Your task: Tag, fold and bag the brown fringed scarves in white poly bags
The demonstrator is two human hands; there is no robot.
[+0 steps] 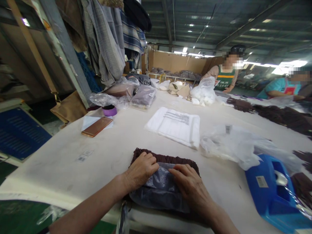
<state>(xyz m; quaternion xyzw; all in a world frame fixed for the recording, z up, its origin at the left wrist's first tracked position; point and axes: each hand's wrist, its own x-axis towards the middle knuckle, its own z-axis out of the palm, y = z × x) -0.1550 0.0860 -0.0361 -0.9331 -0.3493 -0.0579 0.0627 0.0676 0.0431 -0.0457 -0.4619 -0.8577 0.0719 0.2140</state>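
Brown bundle [174, 159]: we're pinching its plastic [161, 182] w/ L hand [140, 170]; R hand [190, 182] is touching, can't tell grip. We're best smoothing gently.

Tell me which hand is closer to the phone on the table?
Left. The left hand is to the right of the phone and nearer the person's body; the right hand is farther right, beyond the left.

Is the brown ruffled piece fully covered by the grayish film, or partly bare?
Partly bare: the brown ruffled piece shows uncovered along its far edge, beyond the grayish film.
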